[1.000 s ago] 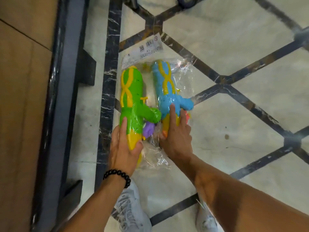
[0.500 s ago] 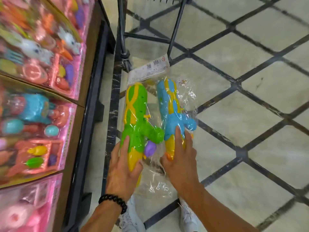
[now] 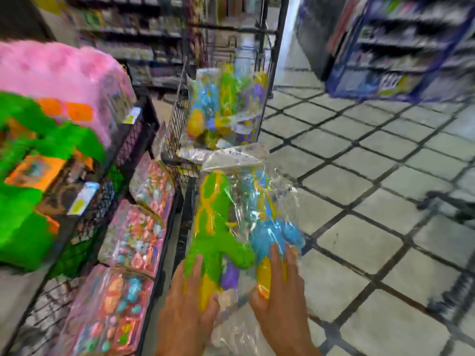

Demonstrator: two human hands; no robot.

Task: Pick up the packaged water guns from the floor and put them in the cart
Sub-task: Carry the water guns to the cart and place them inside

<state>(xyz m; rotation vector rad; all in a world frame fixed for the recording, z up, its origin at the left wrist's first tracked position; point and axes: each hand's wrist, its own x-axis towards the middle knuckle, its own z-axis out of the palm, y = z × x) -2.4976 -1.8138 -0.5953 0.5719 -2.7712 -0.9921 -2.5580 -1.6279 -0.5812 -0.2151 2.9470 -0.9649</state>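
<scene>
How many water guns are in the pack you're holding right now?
2. A green water gun on the left of the clear pack, under the left hand, and a blue water gun on the right, under the right hand. The cart ahead holds more packs, too blurred to count.

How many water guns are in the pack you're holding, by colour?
Green gun: 1
Blue gun: 1
Total: 2, in one clear pack held by the left hand and right hand. The guns already in the cart are too blurred to count.
</scene>
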